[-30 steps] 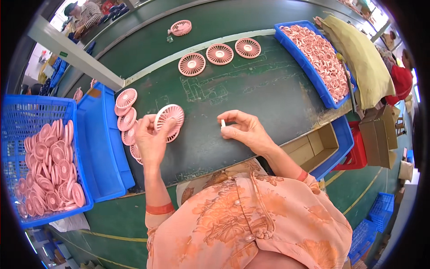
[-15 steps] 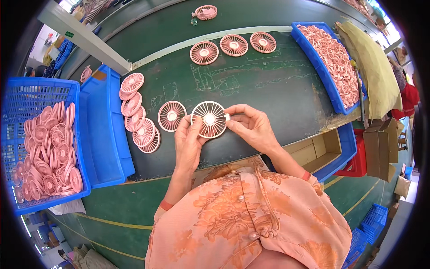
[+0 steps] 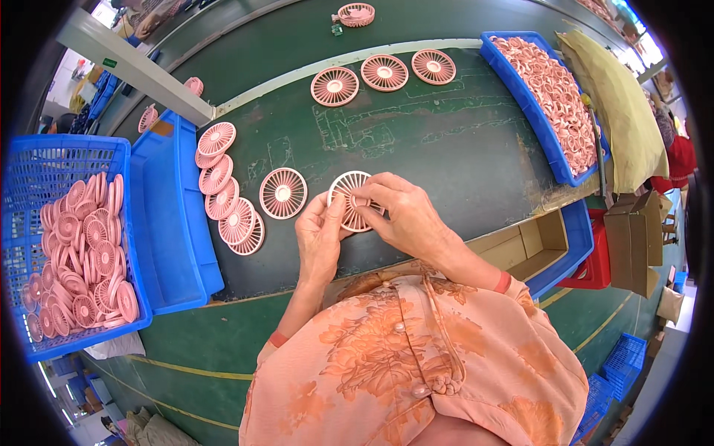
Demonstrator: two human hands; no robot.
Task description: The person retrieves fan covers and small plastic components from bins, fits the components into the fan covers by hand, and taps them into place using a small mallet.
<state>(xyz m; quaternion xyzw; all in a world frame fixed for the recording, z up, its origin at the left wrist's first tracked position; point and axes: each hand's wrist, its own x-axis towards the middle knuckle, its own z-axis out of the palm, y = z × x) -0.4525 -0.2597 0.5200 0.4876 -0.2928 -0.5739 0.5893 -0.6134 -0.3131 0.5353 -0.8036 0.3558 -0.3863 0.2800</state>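
Observation:
A round pale pink fan grille (image 3: 348,180) with radial slats is held slightly tilted above the dark green worktop. My left hand (image 3: 318,239) grips its left edge, thumb on the front face. Across the grille's right half reaches my right hand (image 3: 410,213), its fingers closed together near the hub; whatever they pinch is hidden. Just left of my hands a single grille (image 3: 283,193) lies flat. Further left, several more grilles (image 3: 217,175) overlap in a curved row. Three grilles (image 3: 384,72) lie in a line at the worktop's far side.
On the left stand a blue crate (image 3: 137,297) full of pink grilles and a blue bin (image 3: 167,245). A blue tray (image 3: 520,100) of small pink rings sits at the far right. Below the right edge is a cardboard-lined blue bin (image 3: 584,238). Beyond runs a green belt (image 3: 275,48).
My right hand has moved left from the grille's right rim to over its hub. The grille has shifted slightly right and tilted, with my left hand still gripping it.

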